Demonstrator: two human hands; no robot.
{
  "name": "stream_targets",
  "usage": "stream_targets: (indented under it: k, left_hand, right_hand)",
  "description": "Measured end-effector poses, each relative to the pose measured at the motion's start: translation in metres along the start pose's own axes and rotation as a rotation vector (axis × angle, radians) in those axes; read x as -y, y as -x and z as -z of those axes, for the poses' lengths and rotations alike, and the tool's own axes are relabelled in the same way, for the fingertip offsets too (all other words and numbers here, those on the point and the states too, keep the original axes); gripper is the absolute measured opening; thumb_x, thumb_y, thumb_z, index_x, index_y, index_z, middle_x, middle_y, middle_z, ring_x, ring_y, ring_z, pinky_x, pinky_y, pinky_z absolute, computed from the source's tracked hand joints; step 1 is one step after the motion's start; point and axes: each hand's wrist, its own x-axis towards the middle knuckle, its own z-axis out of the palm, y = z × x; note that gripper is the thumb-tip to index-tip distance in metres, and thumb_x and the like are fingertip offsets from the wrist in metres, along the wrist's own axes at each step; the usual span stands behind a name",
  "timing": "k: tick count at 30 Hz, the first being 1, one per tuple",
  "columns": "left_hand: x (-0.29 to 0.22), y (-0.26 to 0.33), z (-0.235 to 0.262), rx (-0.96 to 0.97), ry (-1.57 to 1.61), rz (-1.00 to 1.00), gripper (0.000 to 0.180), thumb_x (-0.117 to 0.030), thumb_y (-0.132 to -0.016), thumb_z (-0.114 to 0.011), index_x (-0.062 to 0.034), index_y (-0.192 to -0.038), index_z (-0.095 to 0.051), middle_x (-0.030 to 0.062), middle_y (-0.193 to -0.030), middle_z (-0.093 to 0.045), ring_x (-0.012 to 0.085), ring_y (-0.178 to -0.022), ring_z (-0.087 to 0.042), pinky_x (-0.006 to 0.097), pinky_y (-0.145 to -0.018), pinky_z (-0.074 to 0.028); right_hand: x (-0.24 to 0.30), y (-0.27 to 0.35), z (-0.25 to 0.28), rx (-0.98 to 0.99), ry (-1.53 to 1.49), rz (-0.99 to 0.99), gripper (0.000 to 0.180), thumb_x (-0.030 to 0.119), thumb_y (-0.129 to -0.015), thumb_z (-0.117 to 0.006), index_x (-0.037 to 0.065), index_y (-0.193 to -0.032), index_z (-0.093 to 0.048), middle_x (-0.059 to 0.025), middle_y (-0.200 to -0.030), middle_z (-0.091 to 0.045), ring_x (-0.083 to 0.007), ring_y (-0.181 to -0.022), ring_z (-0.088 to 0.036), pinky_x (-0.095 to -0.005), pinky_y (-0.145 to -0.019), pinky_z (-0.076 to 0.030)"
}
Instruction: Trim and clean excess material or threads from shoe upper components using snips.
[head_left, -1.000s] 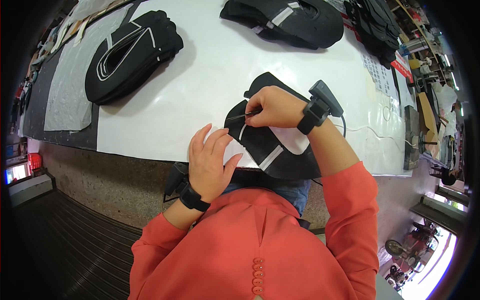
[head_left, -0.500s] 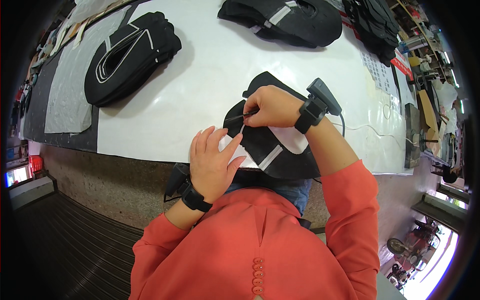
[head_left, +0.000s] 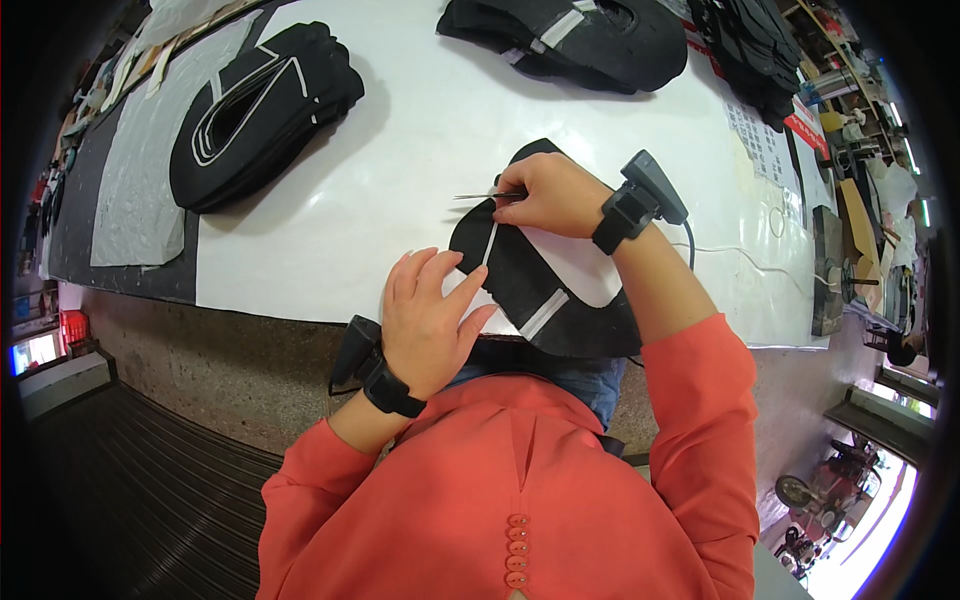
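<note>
A curved black fabric piece (head_left: 522,268) lies at the table's near edge, with a white band across its lower part. Along its left side runs a thin white strip (head_left: 491,243). My left hand (head_left: 425,315) rests flat with fingers spread, its index fingertip at the strip's lower end. Over the upper part of the piece, my right hand (head_left: 550,195) is closed, fingertips near the strip's top. A slim pointed metal tool (head_left: 478,196) sticks out of it to the left; the grip is hidden, so I cannot tell its exact kind.
A stack of black fabric pieces with white trim (head_left: 265,115) sits at the far left. Another black stack (head_left: 615,45) is at the back, and more black pieces (head_left: 750,60) lie at the back right. Clear plastic sheeting (head_left: 140,190) covers the table's left end.
My right hand has moved up and slightly right, away from my left hand. The metal tool has swung level, and more of the white strip shows. My left hand has barely moved.
</note>
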Motion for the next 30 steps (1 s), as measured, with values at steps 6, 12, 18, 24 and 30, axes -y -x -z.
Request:
stream_targets:
  k: [6,12,18,24,30]
  left_hand:
    - [-0.003,-0.018,-0.003,-0.051,0.017,-0.030,0.031,-0.009,-0.079,-0.074,-0.0077,-0.109,-0.069,0.0083,-0.124,-0.060,0.0359,-0.119,-0.049,0.051,-0.104,-0.038]
    - [0.004,-0.035,-0.015,-0.012,-0.050,-0.124,0.029,-0.001,-0.079,-0.069,-0.0074,-0.107,-0.068,0.0044,-0.126,-0.063,0.0346,-0.122,-0.051,0.050,-0.103,-0.040]
    - [0.007,-0.038,-0.016,-0.011,-0.072,-0.157,0.024,0.000,-0.080,-0.067,-0.0070,-0.103,-0.066,0.0038,-0.127,-0.063,0.0345,-0.123,-0.052,0.047,-0.101,-0.043]
    - [0.007,-0.043,-0.016,0.021,-0.069,-0.167,0.024,0.001,-0.080,-0.064,-0.0070,-0.103,-0.064,0.0042,-0.128,-0.062,0.0342,-0.121,-0.053,0.045,-0.099,-0.044]
    - [0.005,-0.045,-0.015,0.056,-0.076,-0.162,0.024,0.001,-0.082,-0.063,-0.0066,-0.105,-0.064,0.0055,-0.128,-0.062,0.0345,-0.121,-0.053,0.044,-0.099,-0.045]
  right_hand:
    - [0.010,-0.006,-0.006,-0.019,0.189,-0.055,0.023,0.022,-0.076,-0.074,0.001,-0.085,-0.071,-0.0155,-0.081,-0.070,-0.0308,-0.080,-0.068,-0.0374,-0.074,-0.053]
    - [0.018,0.020,-0.011,-0.213,0.201,-0.119,0.030,0.024,-0.077,-0.076,0.004,-0.098,-0.067,-0.0157,-0.085,-0.070,-0.0325,-0.081,-0.068,-0.0403,-0.073,-0.053]
    - [0.011,0.064,-0.014,-0.428,0.243,-0.029,0.031,0.008,-0.083,-0.069,0.008,-0.113,-0.065,-0.0153,-0.095,-0.071,-0.0333,-0.085,-0.069,-0.0406,-0.073,-0.054]
    - [0.003,0.119,-0.044,-0.650,0.386,0.140,0.043,0.004,-0.077,-0.068,0.012,-0.120,-0.067,-0.0041,-0.073,-0.059,-0.0244,-0.062,-0.062,-0.0361,-0.053,-0.050]
    - [0.000,0.138,-0.077,-0.605,0.344,0.059,0.056,-0.002,-0.072,-0.068,0.015,-0.125,-0.067,-0.0052,-0.068,-0.053,-0.0245,-0.056,-0.057,-0.0365,-0.051,-0.047]
